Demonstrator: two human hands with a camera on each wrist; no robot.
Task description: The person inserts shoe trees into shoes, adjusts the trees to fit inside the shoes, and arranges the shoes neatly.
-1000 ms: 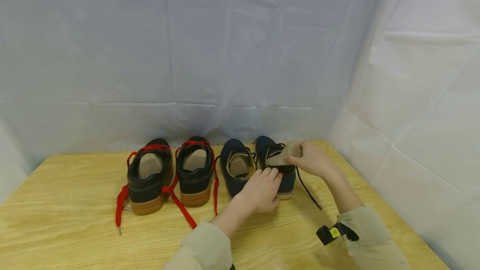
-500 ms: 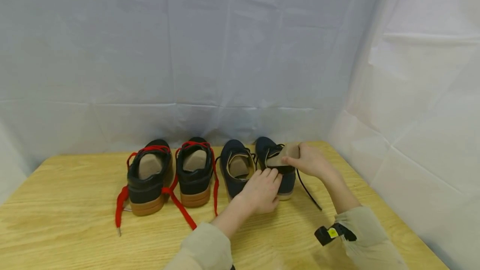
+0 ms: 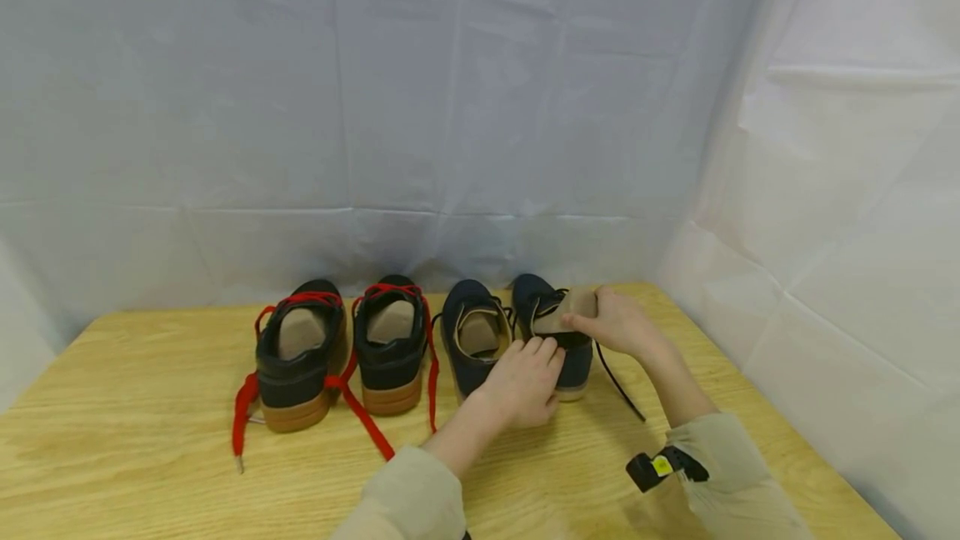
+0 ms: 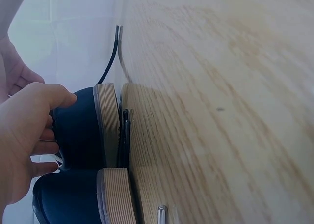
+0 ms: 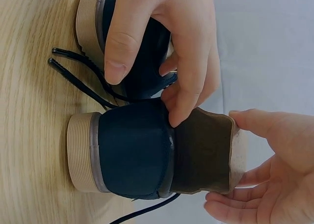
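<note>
Four shoes stand in a row on the wooden table [image 3: 150, 440], heels toward me. My left hand [image 3: 525, 377] grips the heel of the rightmost navy shoe [image 3: 577, 363]: its fingers curl over the collar and the thumb lies on the back of the heel [image 4: 78, 130]. A tan insole [image 3: 572, 311] sticks out of that shoe's opening, bent upward. My right hand [image 3: 621, 323] pinches the insole's free end [image 5: 203, 155] between thumb and fingers. The insole's front part is hidden inside the shoe [image 5: 132, 155].
The second navy shoe [image 3: 468, 332] stands just left of the held one. Two black shoes with loose red laces [image 3: 300, 357] [image 3: 390, 348] stand further left. A dark lace [image 3: 618, 390] trails to the right. White cloth [image 3: 450, 107] hangs behind and to the right.
My right hand has eased the insole slightly left and down toward the shoe's opening. The left hand and the shoes have stayed put.
</note>
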